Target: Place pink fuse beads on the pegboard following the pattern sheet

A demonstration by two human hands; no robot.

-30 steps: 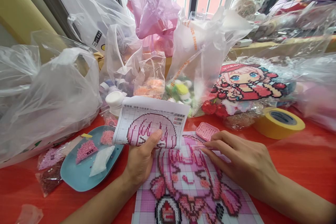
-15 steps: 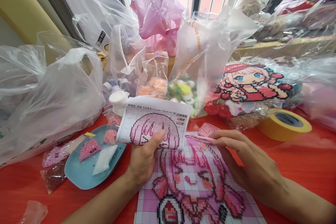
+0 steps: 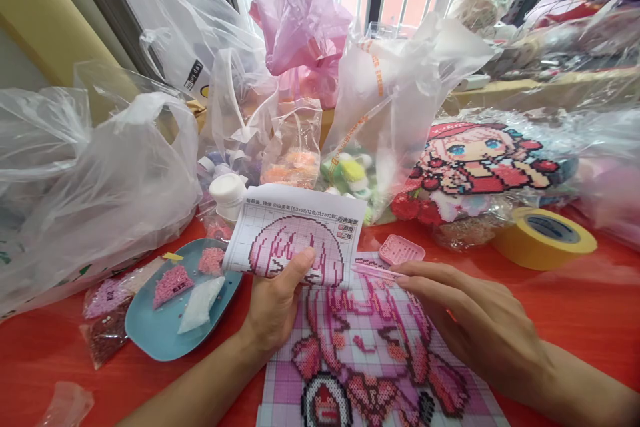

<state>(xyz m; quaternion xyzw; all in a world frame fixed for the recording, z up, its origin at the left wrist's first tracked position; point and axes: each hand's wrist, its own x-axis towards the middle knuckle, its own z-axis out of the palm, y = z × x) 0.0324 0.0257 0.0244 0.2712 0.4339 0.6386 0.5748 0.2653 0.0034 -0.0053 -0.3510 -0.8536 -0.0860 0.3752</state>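
Note:
My left hand (image 3: 283, 290) grips a folded paper pattern chart (image 3: 295, 233), its thumb on the printed hair drawing. Pink tweezers (image 3: 377, 271) are pinched in my right hand (image 3: 450, 303), their tips by the chart's right edge. Under both hands lies a pegboard with a bead picture (image 3: 365, 353) of a smiling pink-haired character. Just beyond the tweezers sits a small pink tray (image 3: 401, 249). The chart and my right hand hide parts of the board's upper area.
On the left, a blue plate (image 3: 150, 340) bears small bead bags, with more bags (image 3: 105, 327) beside it. A white bottle (image 3: 227, 197) and plastic bags (image 3: 145, 153) stand behind. Yellow tape (image 3: 545, 238) and a finished bead figure (image 3: 485, 160) are at right.
My right hand has shifted slightly, its fingers now closer together, and the tweezers have dipped a little, away from the pink tray. My left hand and the chart have barely moved.

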